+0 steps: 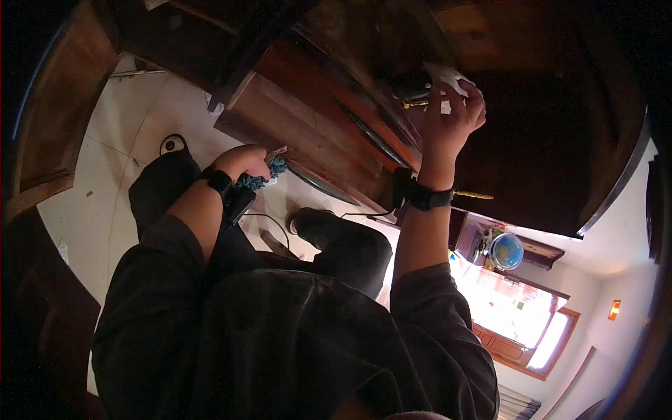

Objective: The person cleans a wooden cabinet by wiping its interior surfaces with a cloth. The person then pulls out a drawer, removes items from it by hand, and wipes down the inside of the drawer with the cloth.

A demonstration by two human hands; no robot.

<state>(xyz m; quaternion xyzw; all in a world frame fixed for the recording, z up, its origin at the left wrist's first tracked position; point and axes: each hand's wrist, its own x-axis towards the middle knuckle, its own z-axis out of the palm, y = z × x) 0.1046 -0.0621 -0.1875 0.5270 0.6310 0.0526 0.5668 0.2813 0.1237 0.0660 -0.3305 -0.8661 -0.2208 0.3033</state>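
Note:
My left hand (246, 162) is low beside the wooden drawers, its fingers curled around a teal, shaggy cleaning cloth (278, 166). Part of that cloth is hidden behind the hand. My right hand (458, 115) reaches up to the dark cabinet front (532, 147), closed on a crumpled white cloth or tissue (448, 74). A brass-coloured handle (416, 103) is just to the left of the right hand's fingers. Both wrists wear black bands, and a thin cable (364, 214) runs near the right one.
A wooden door or panel (59, 105) stands at the left. The reddish-brown drawer front (308, 91) slopes across the middle. A second brass handle (474, 194) sticks out below the right hand. Pale floor tiles (105, 175) show beneath. A blue globe (505, 250) is at the right, near a bright window.

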